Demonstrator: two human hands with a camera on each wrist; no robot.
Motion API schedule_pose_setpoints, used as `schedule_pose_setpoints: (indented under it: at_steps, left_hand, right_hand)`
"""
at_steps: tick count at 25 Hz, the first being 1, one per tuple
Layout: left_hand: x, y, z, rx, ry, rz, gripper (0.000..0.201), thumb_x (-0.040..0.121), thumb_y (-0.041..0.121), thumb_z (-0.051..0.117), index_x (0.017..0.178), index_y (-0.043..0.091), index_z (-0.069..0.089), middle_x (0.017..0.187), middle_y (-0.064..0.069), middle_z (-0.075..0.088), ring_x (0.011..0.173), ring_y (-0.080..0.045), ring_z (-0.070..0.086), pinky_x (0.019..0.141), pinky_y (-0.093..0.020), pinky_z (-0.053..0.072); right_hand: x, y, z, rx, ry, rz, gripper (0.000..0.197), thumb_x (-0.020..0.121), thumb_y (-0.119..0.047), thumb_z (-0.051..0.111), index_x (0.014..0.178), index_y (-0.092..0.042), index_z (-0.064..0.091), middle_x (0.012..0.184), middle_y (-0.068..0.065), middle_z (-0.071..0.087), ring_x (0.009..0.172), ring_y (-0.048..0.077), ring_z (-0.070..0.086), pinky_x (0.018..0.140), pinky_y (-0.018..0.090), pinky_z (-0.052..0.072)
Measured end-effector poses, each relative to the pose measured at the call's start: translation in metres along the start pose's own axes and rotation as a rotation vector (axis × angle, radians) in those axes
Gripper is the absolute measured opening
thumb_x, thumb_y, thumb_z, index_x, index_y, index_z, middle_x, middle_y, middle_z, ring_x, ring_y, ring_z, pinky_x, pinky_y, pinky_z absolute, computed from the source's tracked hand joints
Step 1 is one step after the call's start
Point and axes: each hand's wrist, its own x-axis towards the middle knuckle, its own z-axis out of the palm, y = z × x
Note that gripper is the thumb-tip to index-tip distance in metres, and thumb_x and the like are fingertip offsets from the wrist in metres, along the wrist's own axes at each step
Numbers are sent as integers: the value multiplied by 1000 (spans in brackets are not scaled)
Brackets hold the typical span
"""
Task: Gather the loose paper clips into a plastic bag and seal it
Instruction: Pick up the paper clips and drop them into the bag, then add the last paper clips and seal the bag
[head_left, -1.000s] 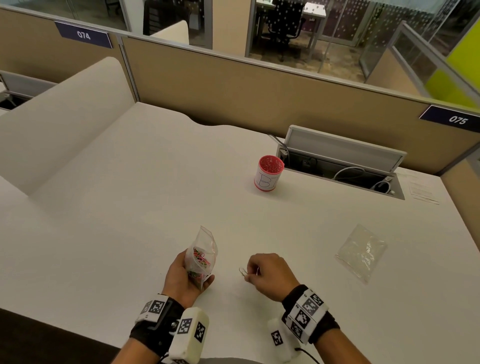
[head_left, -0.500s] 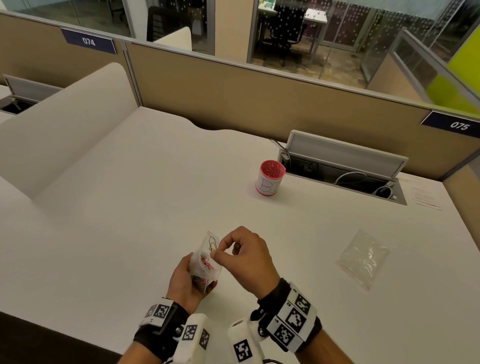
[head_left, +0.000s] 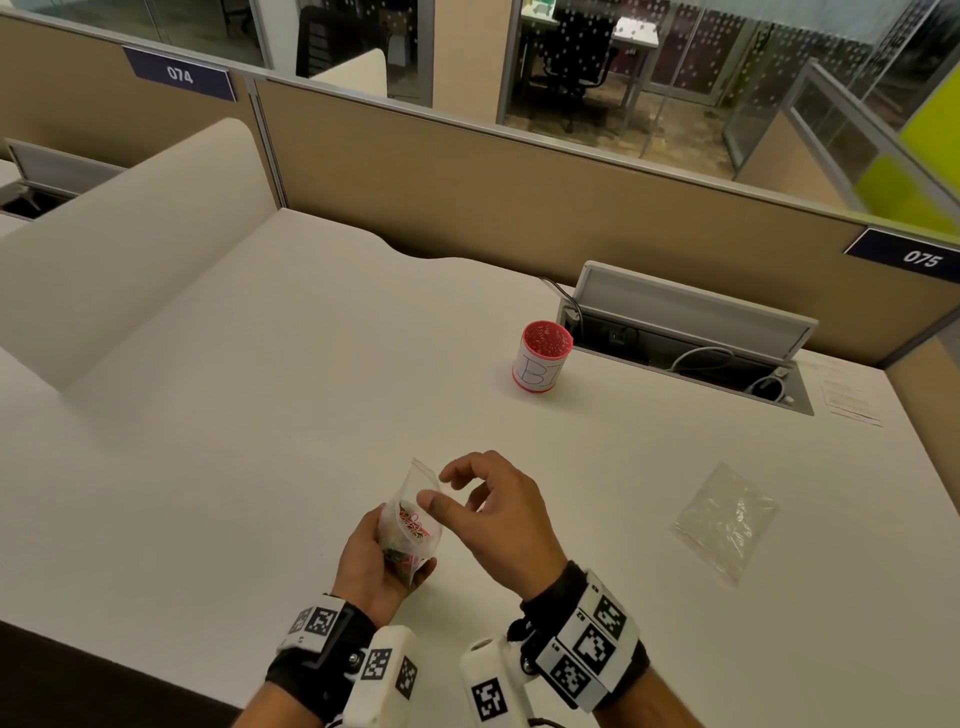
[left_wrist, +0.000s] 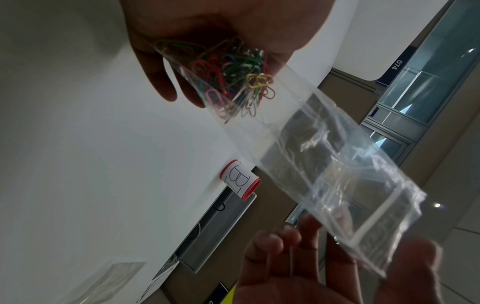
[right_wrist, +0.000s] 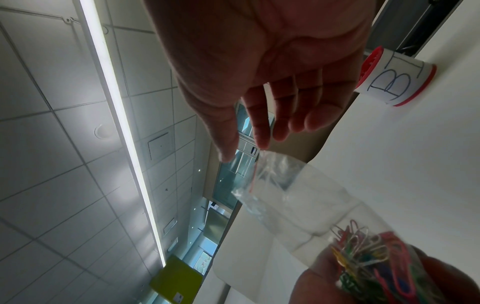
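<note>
My left hand (head_left: 374, 561) grips a small clear plastic bag (head_left: 415, 499) upright just above the desk, fingers curled round its lower half. Several coloured paper clips (head_left: 413, 525) lie bunched in the bottom of the bag (left_wrist: 324, 154), and the clips (left_wrist: 233, 76) sit against my left palm (left_wrist: 207, 20). The bag's mouth (right_wrist: 262, 164) faces up and stands open. My right hand (head_left: 462, 493) hovers at that mouth with thumb and fingers spread and relaxed (right_wrist: 259, 123), holding nothing. I see no loose clips on the desk.
A red cup (head_left: 543, 358) with a white label marked "B" stands mid-desk. A second, empty plastic bag (head_left: 727, 519) lies flat to the right. An open cable tray (head_left: 685, 343) sits behind the cup, against the tan partition. The white desk (head_left: 234, 415) stretches left.
My right hand lifted a paper clip off the desk, carried it left to the bag's mouth and let go. Its fingers are now spread, and the clip is no longer in them.
</note>
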Motion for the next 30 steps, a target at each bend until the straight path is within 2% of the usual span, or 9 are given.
schedule_pose_setpoints:
  at_steps: [3,5,8,11,14,20,23,26,30]
  left_hand:
    - [-3,0,5,-17,-86,28,39,96,36,40,114,8,60,100,-17,67,87,-28,62,75,-40,49]
    - [-3,1,6,-3,-148,47,43,96,39,40,118,8,59,108,-19,66,92,-28,62,80,-41,49]
    - [-2,4,4,-4,-190,67,44,93,41,45,122,10,58,114,-16,64,95,-26,59,85,-42,46]
    - [-1,6,4,-26,-199,97,35,90,34,51,117,13,61,105,-10,66,83,-21,61,74,-37,49]
    - [1,4,4,-20,-197,151,34,89,27,56,118,11,59,106,-11,65,78,-19,63,60,-30,54]
    - [-6,8,6,146,-212,290,50,69,21,76,115,13,57,114,-17,63,88,-25,66,69,-36,54]
    - [-17,24,14,389,-148,576,67,57,38,78,118,27,53,128,0,59,110,-16,60,89,-36,49]
    - [-35,46,28,630,-226,837,47,69,37,73,115,30,62,122,10,64,114,-10,58,96,-33,43]
    - [-49,53,46,572,-393,846,18,67,28,75,84,24,77,91,-7,76,93,-22,69,90,-38,52]
  right_hand:
    - [-3,-1,0,-190,-111,14,78,68,-66,68,133,-38,37,124,-19,48,98,9,56,83,28,50]
    - [0,0,2,-306,-105,-5,87,70,-64,65,142,-36,24,131,-16,45,107,12,55,90,30,48]
    - [9,4,-5,-335,0,-28,62,83,-44,63,137,-31,38,112,-13,60,91,11,59,80,25,45]
    - [15,5,-16,-299,87,-19,30,86,-32,64,116,-24,63,97,-9,70,80,10,60,76,23,43]
    - [22,6,-23,-258,132,-6,14,87,-24,65,99,-22,72,92,-5,74,81,11,63,79,23,47]
    - [24,3,-34,-213,187,-145,11,88,-16,63,92,-21,72,88,-9,72,81,8,63,79,28,52]
    - [21,-5,-38,-321,109,-317,10,90,-16,57,90,-21,67,85,-10,65,79,8,54,71,25,45]
    - [21,-10,-41,-412,35,-397,10,91,-19,54,90,-19,64,86,-9,60,80,11,50,70,26,41]
    - [24,-11,-49,-374,16,-406,9,92,-20,56,90,-19,64,80,-13,55,77,9,50,69,26,42]
